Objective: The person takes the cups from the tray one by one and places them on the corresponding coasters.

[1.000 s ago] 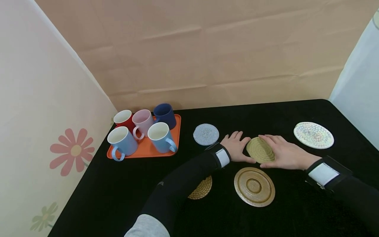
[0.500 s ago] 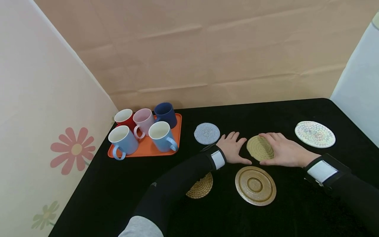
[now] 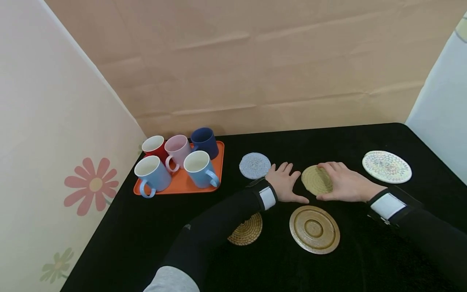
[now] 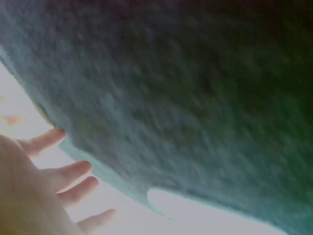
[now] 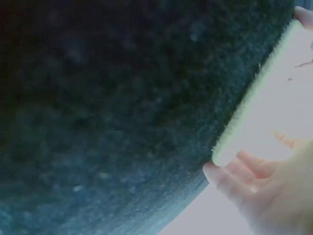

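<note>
Sleeves in black reach in from the near edge of the desk (image 3: 365, 138), passing a woven straw coaster (image 3: 248, 233) half hidden under the left forearm and a ridged wooden coaster (image 3: 314, 229) lying flat beside it. Just beyond, the right hand (image 3: 344, 184) lies over the right part of a tan ribbed coaster (image 3: 314, 179), fingers nearly straight on top, thumb at its near edge; its grip is loose, not clamped. The left hand (image 3: 284, 181) rests flat on the cloth just left of that coaster, fingers spread, holding nothing. Farther left sits a pale blue knitted coaster (image 3: 254, 165), close to the left fingertips, and well to the right a white patterned coaster (image 3: 386, 166). Farthest off, five mugs (image 3: 200, 168) crowd an orange tray (image 3: 178, 186). Risk, as judged: a flat-palm push may drag the tan coaster across the cloth, and a left sweep could nudge the knitted one.
</note>
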{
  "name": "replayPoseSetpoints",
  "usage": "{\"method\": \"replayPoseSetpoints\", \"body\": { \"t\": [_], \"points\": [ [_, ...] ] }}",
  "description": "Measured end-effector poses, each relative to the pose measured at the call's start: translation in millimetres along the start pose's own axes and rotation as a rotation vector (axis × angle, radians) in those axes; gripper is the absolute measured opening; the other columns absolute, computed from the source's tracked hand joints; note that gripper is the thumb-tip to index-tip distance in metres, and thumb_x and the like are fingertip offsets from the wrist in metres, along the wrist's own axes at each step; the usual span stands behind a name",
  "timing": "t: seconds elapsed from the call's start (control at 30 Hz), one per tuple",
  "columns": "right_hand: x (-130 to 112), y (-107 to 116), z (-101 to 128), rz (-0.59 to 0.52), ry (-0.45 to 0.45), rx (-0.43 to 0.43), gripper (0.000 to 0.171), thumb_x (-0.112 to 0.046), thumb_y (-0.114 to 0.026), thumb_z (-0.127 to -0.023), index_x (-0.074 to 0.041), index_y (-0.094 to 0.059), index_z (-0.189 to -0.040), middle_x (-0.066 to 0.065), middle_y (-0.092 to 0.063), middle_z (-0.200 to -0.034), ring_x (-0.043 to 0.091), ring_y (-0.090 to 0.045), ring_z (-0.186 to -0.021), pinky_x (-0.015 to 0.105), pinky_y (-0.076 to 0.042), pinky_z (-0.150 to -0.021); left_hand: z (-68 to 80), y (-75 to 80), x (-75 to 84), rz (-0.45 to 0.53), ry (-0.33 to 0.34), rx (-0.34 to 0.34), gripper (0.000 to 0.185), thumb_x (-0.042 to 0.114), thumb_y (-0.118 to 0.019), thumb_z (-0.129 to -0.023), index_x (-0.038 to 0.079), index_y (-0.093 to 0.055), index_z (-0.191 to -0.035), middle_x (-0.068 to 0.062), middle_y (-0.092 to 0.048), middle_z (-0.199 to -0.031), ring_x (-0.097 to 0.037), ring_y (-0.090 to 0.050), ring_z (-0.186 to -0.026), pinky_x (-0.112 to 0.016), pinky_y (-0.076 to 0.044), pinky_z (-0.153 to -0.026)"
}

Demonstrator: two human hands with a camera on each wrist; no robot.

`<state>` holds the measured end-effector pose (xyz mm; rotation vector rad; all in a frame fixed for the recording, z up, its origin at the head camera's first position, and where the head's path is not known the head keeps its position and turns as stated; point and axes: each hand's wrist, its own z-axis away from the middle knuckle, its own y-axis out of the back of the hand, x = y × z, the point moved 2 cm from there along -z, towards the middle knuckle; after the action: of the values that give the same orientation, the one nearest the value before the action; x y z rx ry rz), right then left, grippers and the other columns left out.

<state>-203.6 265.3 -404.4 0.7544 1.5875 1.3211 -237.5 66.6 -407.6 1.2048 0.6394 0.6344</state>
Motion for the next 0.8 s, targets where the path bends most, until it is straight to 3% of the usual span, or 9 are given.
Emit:
{"method": "replayPoseSetpoints", "body": {
  "t": [0.4,0.8],
  "points": [
    [-3,0,-17,-0.009,-0.018,-0.017,0.097,-0.064,-0.074,-0.072,0.001,-0.04,-0.135,0.027,-0.047,-0.126,0.042,-0.045,-0.114,0.055,-0.049,-0.079,36.3,0.1,-52.9,0.053,0.055,0.021,0.09,0.08,-0.045,-0.081,0.022,-0.036,-0.15,-0.009,-0.026,-0.157,-0.026,-0.022,-0.143,-0.051,-0.024,-0.112],
    [-5,-2,-34,-0.028,-0.03,-0.024,0.095,-0.06,-0.075,-0.073,0.002,-0.038,-0.136,0.029,-0.045,-0.128,0.044,-0.043,-0.115,0.056,-0.047,-0.081,54.6,-3.0,-79.8,0.051,0.122,0.007,0.092,0.079,-0.044,-0.082,0.021,-0.033,-0.152,-0.011,-0.022,-0.159,-0.027,-0.02,-0.144,-0.053,-0.021,-0.112]
  ]
}}
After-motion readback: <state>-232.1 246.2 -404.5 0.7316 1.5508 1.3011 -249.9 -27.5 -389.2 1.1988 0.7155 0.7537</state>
